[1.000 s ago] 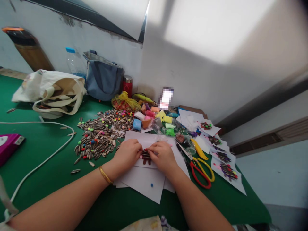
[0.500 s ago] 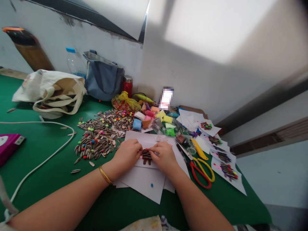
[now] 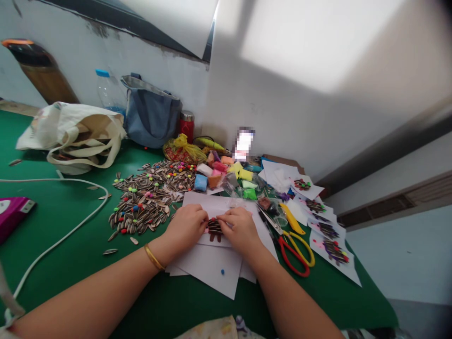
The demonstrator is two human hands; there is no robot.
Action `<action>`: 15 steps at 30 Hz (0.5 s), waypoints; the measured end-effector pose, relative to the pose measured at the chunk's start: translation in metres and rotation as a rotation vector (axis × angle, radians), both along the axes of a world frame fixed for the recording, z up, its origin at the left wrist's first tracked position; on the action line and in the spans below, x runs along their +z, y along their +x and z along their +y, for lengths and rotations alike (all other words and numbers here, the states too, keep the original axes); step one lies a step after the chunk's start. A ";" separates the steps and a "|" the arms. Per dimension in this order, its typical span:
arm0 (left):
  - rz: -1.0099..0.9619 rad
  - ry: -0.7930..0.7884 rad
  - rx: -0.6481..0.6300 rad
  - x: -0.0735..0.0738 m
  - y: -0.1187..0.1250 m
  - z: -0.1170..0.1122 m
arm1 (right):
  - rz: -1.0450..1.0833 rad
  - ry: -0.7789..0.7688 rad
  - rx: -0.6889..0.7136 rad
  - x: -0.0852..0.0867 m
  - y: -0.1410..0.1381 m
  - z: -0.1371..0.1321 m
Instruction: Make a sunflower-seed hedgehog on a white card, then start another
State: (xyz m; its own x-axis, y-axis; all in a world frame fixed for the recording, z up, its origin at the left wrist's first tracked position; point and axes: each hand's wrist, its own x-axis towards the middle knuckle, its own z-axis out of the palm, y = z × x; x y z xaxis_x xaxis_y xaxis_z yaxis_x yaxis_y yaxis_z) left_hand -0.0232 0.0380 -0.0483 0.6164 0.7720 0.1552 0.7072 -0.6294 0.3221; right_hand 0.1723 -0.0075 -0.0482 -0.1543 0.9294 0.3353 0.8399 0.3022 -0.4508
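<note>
A small brown clay figure (image 3: 215, 234) with stubby legs lies on white paper (image 3: 212, 263). Dark striped sunflower seeds cover its upper part, with small red and pink spots along it. My left hand (image 3: 189, 229) has curled fingers against the figure's left side. At its upper right, my right hand (image 3: 243, 231) is closed in a pinch, the fingertips touching the seeds. Whatever is between the fingers of either hand is too small or hidden. A tiny blue clay ball (image 3: 222, 272) sits on the paper below.
Sunflower seeds with coloured bits (image 3: 141, 202) are heaped at left. Packets of coloured clay (image 3: 226, 174) lie behind the paper. Scissors (image 3: 294, 249) and a yellow cutter (image 3: 292, 219) lie right, near finished seed figures (image 3: 335, 252). A white cable (image 3: 70, 230) curves across the green table.
Almost nothing differs. Both hands stay at the figure, and the whole view has shifted very slightly.
</note>
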 end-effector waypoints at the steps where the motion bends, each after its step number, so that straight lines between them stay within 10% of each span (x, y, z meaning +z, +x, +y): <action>1: -0.003 -0.001 0.001 0.001 0.000 0.000 | 0.012 0.020 -0.012 0.002 0.006 0.001; 8: -0.047 -0.011 0.042 0.007 -0.001 -0.002 | -0.105 -0.064 -0.309 0.022 0.065 0.009; 15: -0.132 0.012 0.064 0.009 0.000 -0.004 | -0.289 -0.288 -0.130 0.021 0.051 0.005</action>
